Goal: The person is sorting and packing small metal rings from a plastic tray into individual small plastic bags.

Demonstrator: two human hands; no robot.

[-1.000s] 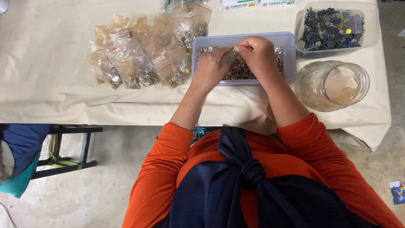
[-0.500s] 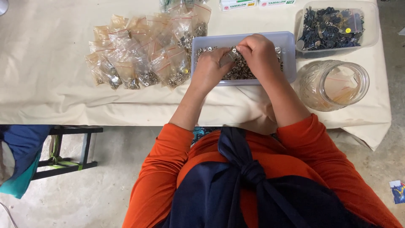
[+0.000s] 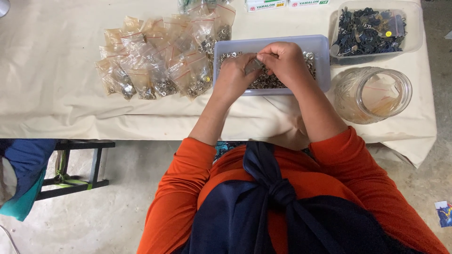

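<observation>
My left hand and my right hand meet over a shallow pale blue tray filled with small silver metal rings. Between the fingertips of both hands I pinch a small clear plastic bag above the rings. Both forearms reach out from orange sleeves. Left of the tray lies a heap of small clear bags with red seal strips, each holding metal pieces.
A clear tub of dark metal parts stands at the back right. A wide glass jar holding empty little bags stands beside the tray. The cream cloth-covered table ends near my body. A dark stool frame is below left.
My hands stay over the tray, with only small finger movements on the little bag.
</observation>
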